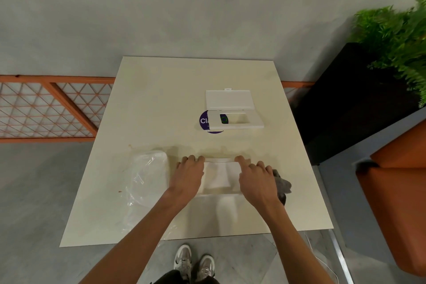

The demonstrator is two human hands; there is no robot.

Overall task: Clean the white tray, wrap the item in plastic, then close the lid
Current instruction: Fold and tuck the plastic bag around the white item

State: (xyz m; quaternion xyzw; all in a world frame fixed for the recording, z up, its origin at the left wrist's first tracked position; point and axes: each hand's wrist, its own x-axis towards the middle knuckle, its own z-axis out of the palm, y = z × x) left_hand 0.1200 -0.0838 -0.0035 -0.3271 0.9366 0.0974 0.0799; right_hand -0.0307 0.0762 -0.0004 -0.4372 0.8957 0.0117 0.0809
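Note:
A white tray (218, 176) lies on the cream table (161, 104) near the front edge, between my two hands. My left hand (187, 176) grips its left side, fingers curled over the far edge. Over the tray's right side lies my right hand (257, 180), with its fingertips on the far rim. A crumpled sheet of clear plastic (147, 175) lies to the left of the tray. A grey cloth (282, 185) sits just right of my right hand. Farther back stands a white case (235, 120) with its lid (229, 99) open.
A purple round sticker (205, 121) lies partly under the white case. A dark planter (359, 99) with green fern stands right of the table, an orange seat (396, 191) nearer right. An orange lattice rail (46, 108) runs on the left. My shoes (194, 260) show below the table edge.

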